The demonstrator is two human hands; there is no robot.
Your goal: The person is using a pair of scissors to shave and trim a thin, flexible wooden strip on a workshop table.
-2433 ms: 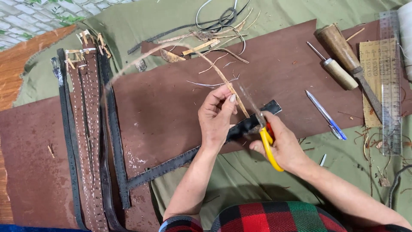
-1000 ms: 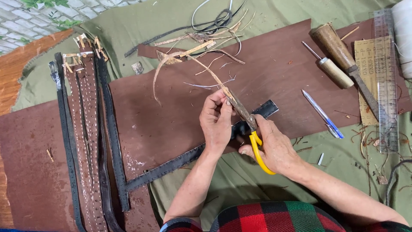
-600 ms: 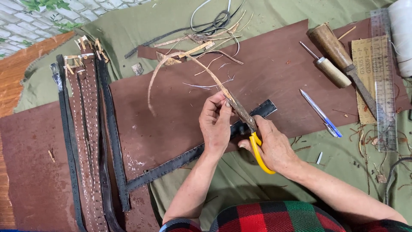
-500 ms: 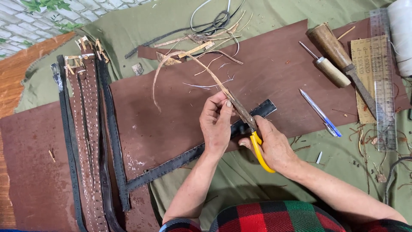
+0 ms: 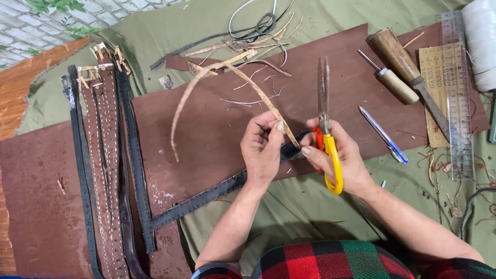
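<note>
Tan leather strip (image 5: 206, 85) — thin, curling, pale — is arching up and away from the left hand (image 5: 263, 150), which is pinching its near end between thumb and fingers. Its long axis is running away and leftward. The right hand (image 5: 338, 157) is sitting just beside, gripping yellow-handled scissors (image 5: 326, 119) blades-up, closed — apart from the strip. A dark belt (image 5: 222, 188) is lying beneath both hands.

Olive cloth (image 5: 320, 206) — brown leather sheet (image 5: 206, 119), ruler (image 5: 457, 98) lie on it.
</note>
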